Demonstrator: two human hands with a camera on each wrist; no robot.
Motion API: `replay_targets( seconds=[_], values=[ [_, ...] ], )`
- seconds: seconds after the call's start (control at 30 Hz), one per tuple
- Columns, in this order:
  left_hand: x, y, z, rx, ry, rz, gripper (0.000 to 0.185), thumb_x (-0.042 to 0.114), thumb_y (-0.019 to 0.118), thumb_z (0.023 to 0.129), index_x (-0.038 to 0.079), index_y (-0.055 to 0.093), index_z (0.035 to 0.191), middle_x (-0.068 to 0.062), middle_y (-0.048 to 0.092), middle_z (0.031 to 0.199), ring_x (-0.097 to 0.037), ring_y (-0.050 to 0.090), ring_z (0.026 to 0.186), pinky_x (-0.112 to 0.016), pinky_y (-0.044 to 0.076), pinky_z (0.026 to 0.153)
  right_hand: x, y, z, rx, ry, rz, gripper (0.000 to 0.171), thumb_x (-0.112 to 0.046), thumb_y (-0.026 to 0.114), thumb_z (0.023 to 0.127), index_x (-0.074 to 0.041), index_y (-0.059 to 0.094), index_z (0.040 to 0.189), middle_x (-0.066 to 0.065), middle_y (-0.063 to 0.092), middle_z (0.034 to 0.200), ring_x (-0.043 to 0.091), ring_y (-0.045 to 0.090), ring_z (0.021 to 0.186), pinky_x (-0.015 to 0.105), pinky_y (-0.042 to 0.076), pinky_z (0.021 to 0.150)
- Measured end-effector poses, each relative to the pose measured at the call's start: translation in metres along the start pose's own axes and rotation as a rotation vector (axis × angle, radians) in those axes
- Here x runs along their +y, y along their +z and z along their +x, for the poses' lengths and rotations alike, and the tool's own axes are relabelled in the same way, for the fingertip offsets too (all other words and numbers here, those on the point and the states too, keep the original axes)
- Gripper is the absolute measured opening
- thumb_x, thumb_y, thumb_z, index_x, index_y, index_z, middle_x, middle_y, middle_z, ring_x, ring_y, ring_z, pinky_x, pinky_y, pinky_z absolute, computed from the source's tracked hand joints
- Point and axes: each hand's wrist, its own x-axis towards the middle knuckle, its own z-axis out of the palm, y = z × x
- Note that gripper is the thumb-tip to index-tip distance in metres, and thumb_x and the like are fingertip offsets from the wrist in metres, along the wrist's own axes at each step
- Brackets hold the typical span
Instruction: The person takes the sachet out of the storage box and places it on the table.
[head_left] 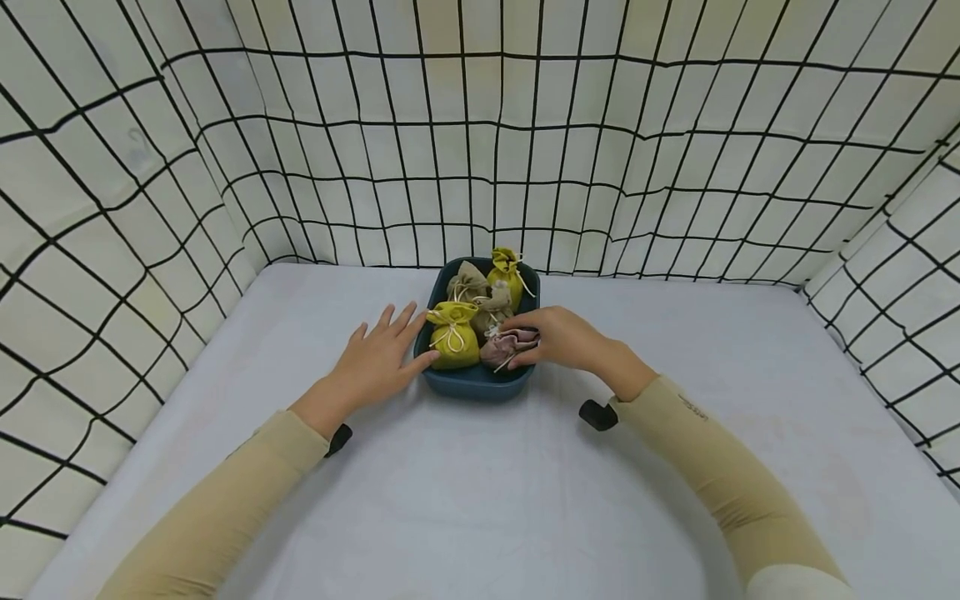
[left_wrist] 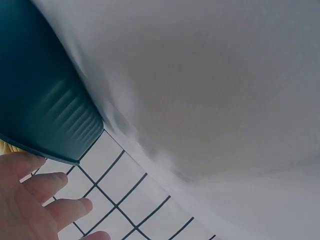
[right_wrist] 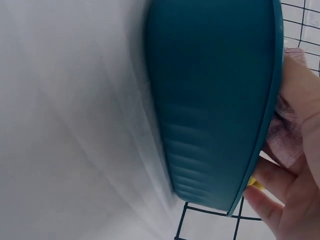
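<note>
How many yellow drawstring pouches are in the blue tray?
2. One yellow pouch sits at the front left of the blue tray, beside the left hand; the other yellow pouch stands at the back right. More may lie hidden beneath the beige and pink pouches.

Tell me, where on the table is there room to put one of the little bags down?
The white table is bare in front of the blue tray, between the two sleeves, and wide open right of the right hand. Left of the left hand is room too. The tray itself is crowded with pouches, like the pink pouch.
</note>
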Motion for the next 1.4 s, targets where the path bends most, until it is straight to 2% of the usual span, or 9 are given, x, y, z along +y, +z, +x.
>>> replay_targets(
  seconds=[0.47, 0.9, 1.13, 1.27, 1.4],
  values=[
    [-0.001, 0.002, 0.003, 0.008, 0.009, 0.036, 0.078, 0.056, 0.044, 0.107, 0.007, 0.024, 0.164, -0.017, 0.017, 0.169, -0.045, 0.012, 0.153, -0.073, 0.018, 0.114, -0.004, -0.003, 0.010, -0.054, 0.101, -0.001, 0.050, -0.020, 0.084, 0.089, -0.010, 0.069, 0.135, 0.008, 0.070, 0.129, 0.023, 0.065, 0.114, 0.039, 0.053, 0.094],
    [0.000, 0.001, 0.002, 0.003, 0.014, 0.021, 0.077, 0.053, 0.045, 0.108, 0.005, 0.023, 0.164, -0.019, 0.019, 0.168, -0.047, 0.015, 0.152, -0.074, 0.020, 0.113, 0.000, -0.002, 0.012, -0.046, 0.079, 0.009, 0.044, -0.019, 0.080, 0.092, -0.008, 0.070, 0.133, 0.008, 0.073, 0.119, 0.016, 0.065, 0.095, 0.033, 0.054, 0.082],
    [0.001, 0.000, 0.000, 0.003, 0.014, 0.019, 0.077, 0.054, 0.044, 0.108, 0.006, 0.022, 0.164, -0.018, 0.018, 0.168, -0.046, 0.015, 0.152, -0.073, 0.019, 0.113, 0.002, 0.000, 0.012, -0.028, 0.086, 0.006, 0.041, -0.019, 0.080, 0.092, -0.005, 0.072, 0.130, 0.007, 0.075, 0.107, 0.014, 0.059, 0.077, 0.028, 0.048, 0.069],
    [0.001, -0.001, 0.000, 0.000, 0.012, 0.015, 0.077, 0.054, 0.044, 0.108, 0.006, 0.022, 0.164, -0.018, 0.019, 0.168, -0.046, 0.015, 0.152, -0.073, 0.019, 0.113, 0.005, 0.000, 0.012, -0.003, 0.075, 0.008, 0.038, -0.020, 0.081, 0.091, -0.002, 0.073, 0.123, 0.006, 0.074, 0.099, 0.013, 0.057, 0.073, 0.027, 0.047, 0.066],
    [0.002, -0.001, 0.000, -0.003, 0.009, 0.013, 0.077, 0.054, 0.044, 0.108, 0.006, 0.022, 0.164, -0.018, 0.018, 0.168, -0.046, 0.015, 0.152, -0.073, 0.019, 0.113, 0.006, -0.002, 0.013, 0.014, 0.044, 0.036, 0.028, -0.018, 0.082, 0.089, -0.001, 0.075, 0.110, 0.004, 0.073, 0.090, 0.012, 0.057, 0.071, 0.027, 0.047, 0.066]
  ],
)
